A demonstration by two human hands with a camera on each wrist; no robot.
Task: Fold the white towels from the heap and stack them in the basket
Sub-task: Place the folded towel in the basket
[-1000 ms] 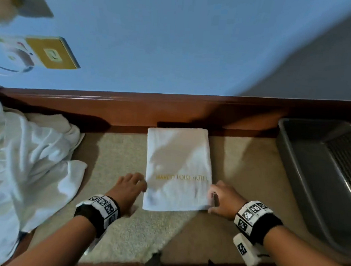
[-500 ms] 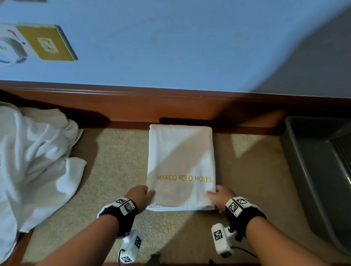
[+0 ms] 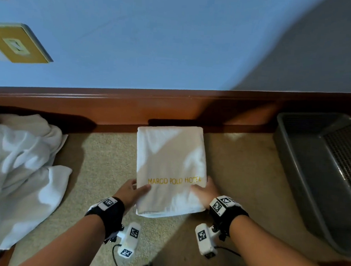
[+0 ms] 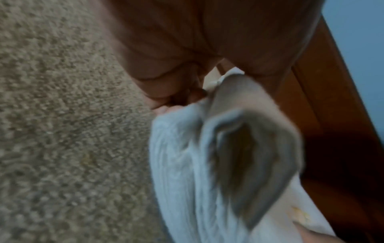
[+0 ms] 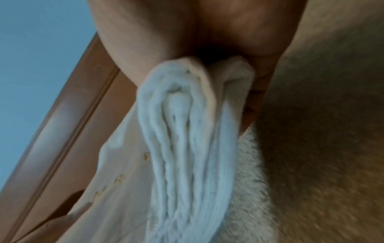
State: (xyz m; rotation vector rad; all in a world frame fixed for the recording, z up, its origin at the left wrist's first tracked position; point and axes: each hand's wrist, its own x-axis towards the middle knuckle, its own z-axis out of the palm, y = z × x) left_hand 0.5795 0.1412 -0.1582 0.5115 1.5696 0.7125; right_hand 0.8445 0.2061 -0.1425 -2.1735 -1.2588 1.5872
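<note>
Now both hands, the left hand (image 3: 131, 191) and right hand (image 3: 207, 193), pinched the folded towel's (image 3: 169, 163) near sides; next it likely needed lifting right into the gray basket (image 3: 292, 160).

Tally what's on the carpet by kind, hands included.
Folded towel: 1
Towel heap: 1 (towels inside can't be counted)
Basket: 1
Hands: 2, left and right, both gripping the folded towel
Total: 5
</note>
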